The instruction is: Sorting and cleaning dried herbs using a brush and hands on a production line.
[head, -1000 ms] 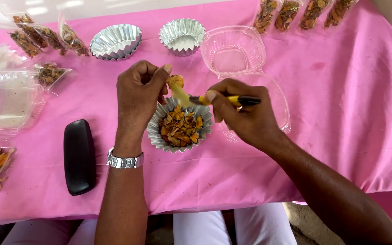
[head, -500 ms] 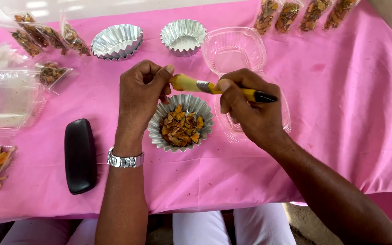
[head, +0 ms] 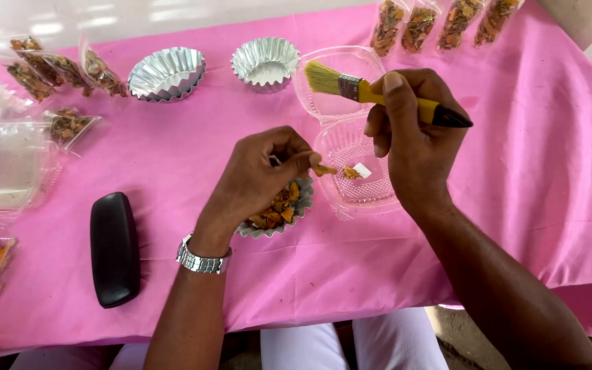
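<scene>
**Hands Busy Over a Pink Table**

From the head camera, the left hand [head: 258, 178] pinched a small orange piece [head: 323, 169] over a foil cup [head: 279, 209] of dried bits. The right hand [head: 416, 133] gripped a yellow brush [head: 371, 92] above a clear plastic box [head: 354, 181]. A black case [head: 113, 248] lay near the left arm.

Clear packets [head: 447, 24] of orange-brown bits top right; similar packets [head: 56, 68], perhaps sealed, top left.

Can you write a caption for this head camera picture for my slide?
Right hand lifts a yellow-handled brush while the left hand pinches an orange piece beside a clear plastic container on a pink tablecloth.
</scene>
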